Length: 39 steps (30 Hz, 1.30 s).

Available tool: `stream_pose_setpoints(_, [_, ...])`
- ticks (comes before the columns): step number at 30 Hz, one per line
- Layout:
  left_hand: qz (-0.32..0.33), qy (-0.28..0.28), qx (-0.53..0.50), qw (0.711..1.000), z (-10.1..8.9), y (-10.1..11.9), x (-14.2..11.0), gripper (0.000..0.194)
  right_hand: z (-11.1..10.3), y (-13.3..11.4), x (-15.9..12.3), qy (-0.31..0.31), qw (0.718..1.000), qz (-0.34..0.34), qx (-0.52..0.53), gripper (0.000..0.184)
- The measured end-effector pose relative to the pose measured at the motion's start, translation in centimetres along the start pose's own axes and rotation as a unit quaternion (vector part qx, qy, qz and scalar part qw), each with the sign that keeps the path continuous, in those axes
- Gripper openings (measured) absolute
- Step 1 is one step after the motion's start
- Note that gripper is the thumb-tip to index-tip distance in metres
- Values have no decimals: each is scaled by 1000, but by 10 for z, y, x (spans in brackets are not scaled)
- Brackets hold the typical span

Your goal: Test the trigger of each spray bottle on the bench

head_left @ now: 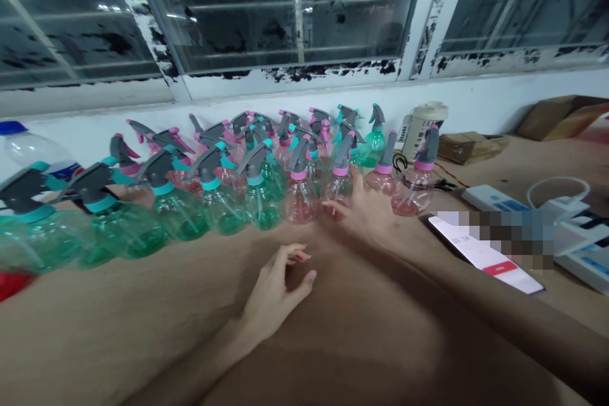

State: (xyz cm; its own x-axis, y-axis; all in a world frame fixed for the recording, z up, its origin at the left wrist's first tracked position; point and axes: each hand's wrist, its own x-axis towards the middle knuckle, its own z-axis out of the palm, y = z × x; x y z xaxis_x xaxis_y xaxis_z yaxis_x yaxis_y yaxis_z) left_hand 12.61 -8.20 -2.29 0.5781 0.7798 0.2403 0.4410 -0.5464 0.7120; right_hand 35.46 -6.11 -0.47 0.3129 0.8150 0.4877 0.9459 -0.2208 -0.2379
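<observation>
Several spray bottles with grey trigger heads stand in rows along the wall, some with pink collars and some with turquoise ones. My right hand (371,208) is at a pink-collared spray bottle (340,185) in the front row. Its thumb and index finger are spread in front of and beside that bottle; whether they touch it I cannot tell. To its left stand another pink spray bottle (301,196) and a green spray bottle (264,206). My left hand (278,292) hovers over the table, fingers loosely curved, thumb apart, holding nothing.
On the right lie a lit phone (457,241) and white power strips (495,198) with cables. Behind them are a paper-like cup (425,130) and cardboard boxes (469,147). A blue-capped plastic bottle (31,146) is at far left, and a red object (14,284) at the left edge.
</observation>
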Motion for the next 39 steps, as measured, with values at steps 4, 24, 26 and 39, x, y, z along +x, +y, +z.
stream_pose_setpoints(4, [-9, -14, 23, 1000, -1, 0, 0, 31, -16, 5, -14, 39, 999, -20, 24, 81])
stream_pose_setpoints(24, [47, -11, 70, 996, -1, 0, -3, 26, -15, 89, -7, 43, 990, 40, 125, 61])
stream_pose_setpoints(26, [53, -10, 72, 996, -1, 0, -4, 26, -12, 86, -2, 33, 988, 36, 146, 63])
stream_pose_setpoints(39, [49, -11, 70, 996, 2, -3, -3, 28, -28, 77, -34, 5, 988, 3, 156, 73])
